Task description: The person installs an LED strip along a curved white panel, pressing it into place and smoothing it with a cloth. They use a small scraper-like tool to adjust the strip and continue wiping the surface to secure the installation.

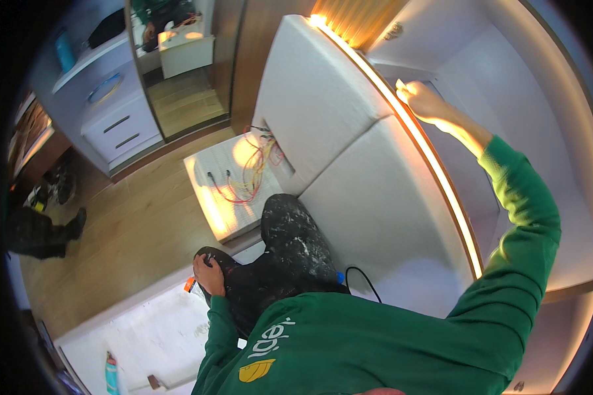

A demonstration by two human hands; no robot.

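Note:
My right hand [423,103] is stretched far forward to the right, its fingers closed beside a glowing light strip [439,157]. A small pale bit shows at its fingertips, too bright and small to name. The strip runs along the top edge of a light padded backrest [326,85]. My left hand [209,275] lies over my knee in dark, white-stained trousers, with its fingers spread. Just beside it is a small orange object [190,284]; whether the hand touches it cannot be made out.
Red and yellow wires [250,181] come from an opening in the backrest onto a pale block [207,197]. A white recess [527,85] lies behind the strip. A turquoise bottle or can [112,375] is at lower left. Another person's dark-trousered leg [43,230] stands at far left.

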